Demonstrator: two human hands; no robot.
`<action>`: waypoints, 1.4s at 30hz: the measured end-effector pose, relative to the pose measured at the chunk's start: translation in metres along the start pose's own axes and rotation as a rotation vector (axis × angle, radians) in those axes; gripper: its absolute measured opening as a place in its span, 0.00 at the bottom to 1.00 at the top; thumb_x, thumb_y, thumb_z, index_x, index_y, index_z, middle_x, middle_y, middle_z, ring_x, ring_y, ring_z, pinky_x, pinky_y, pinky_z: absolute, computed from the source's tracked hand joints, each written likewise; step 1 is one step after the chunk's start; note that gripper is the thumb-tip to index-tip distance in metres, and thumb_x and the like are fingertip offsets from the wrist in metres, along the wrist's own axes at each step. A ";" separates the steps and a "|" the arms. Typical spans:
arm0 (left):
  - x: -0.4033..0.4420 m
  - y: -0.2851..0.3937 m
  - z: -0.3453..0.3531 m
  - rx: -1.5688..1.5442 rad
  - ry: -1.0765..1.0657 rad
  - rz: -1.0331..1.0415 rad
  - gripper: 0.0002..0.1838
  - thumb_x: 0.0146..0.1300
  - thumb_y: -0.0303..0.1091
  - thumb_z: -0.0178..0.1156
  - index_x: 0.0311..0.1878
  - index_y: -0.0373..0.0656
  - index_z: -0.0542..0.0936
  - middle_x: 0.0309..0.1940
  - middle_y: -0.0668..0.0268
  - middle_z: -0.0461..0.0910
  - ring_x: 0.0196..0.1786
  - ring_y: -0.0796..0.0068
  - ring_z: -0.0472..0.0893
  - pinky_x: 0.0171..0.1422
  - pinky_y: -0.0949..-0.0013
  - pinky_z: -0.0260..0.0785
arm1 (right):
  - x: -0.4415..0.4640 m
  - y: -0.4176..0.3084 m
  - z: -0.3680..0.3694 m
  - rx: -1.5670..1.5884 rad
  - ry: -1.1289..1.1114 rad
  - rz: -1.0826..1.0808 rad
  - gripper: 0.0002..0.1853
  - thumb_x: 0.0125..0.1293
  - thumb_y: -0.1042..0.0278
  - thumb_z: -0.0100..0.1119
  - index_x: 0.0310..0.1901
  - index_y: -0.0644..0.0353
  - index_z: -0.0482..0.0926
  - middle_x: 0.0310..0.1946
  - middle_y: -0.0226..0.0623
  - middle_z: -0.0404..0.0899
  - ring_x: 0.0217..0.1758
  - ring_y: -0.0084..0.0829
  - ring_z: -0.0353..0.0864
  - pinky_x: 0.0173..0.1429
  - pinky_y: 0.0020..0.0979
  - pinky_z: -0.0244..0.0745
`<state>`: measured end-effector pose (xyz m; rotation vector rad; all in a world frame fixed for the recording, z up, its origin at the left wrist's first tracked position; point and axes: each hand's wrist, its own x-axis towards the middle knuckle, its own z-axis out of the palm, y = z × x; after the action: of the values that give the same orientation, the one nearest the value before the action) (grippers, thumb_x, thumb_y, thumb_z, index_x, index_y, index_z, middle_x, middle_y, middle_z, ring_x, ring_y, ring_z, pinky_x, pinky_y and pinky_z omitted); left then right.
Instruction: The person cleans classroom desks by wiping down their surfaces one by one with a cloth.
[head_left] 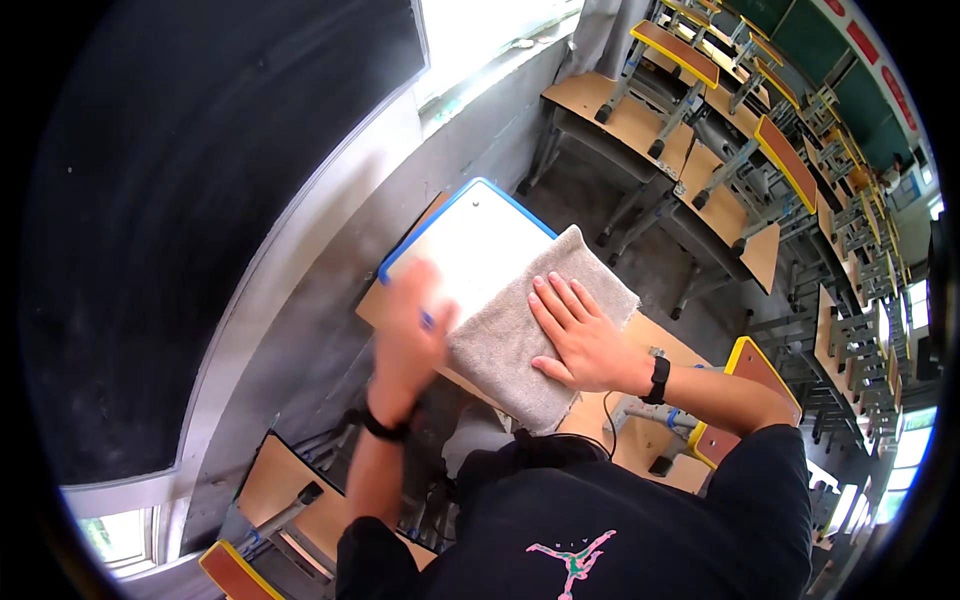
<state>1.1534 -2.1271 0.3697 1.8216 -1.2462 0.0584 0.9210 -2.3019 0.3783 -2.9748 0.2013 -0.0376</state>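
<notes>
A small whiteboard [470, 240] with a blue rim lies on a wooden desk top. A grey-beige cloth [510, 345] covers its near right part and hangs past the edge toward my body. On the cloth, my right hand [580, 340] rests flat with the fingers stretched out and holds nothing. My left hand [412, 320] is at the board's left side, smeared by motion. A bit of blue shows at its fingers; whether it is the rim or something held, I cannot tell.
A large blackboard [200, 180] on the wall is at the left, with a bright window [490, 45] beyond it. Rows of desks [725, 200] carry upturned chairs [675, 52] at the right. One chair seat [745, 395] stands close by my right forearm.
</notes>
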 end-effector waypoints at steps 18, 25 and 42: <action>-0.002 -0.147 0.048 -1.350 0.033 -0.836 0.34 0.83 0.60 0.46 0.62 0.32 0.81 0.57 0.57 0.86 0.58 0.70 0.84 0.65 0.66 0.73 | 0.081 -0.003 0.008 -0.037 0.031 0.011 0.48 0.73 0.30 0.46 0.81 0.61 0.58 0.84 0.55 0.51 0.88 0.55 0.44 0.88 0.55 0.36; -0.023 -0.168 0.060 -1.535 0.107 -0.872 0.27 0.80 0.58 0.53 0.55 0.40 0.83 0.49 0.62 0.88 0.52 0.72 0.86 0.60 0.67 0.77 | 0.118 0.005 0.010 -0.035 0.044 -0.047 0.48 0.72 0.30 0.50 0.82 0.60 0.58 0.84 0.56 0.51 0.88 0.56 0.46 0.87 0.57 0.37; -0.047 -0.191 0.087 -1.682 0.082 -0.565 0.33 0.81 0.58 0.46 0.74 0.40 0.71 0.71 0.59 0.77 0.69 0.63 0.79 0.72 0.58 0.74 | 0.192 0.004 0.026 -0.045 0.129 -0.075 0.49 0.72 0.30 0.47 0.80 0.64 0.58 0.83 0.61 0.50 0.87 0.60 0.44 0.87 0.59 0.36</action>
<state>1.2397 -2.1361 0.1733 0.5425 -0.2896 -0.9276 1.1115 -2.3276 0.3552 -3.0254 0.1067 -0.2369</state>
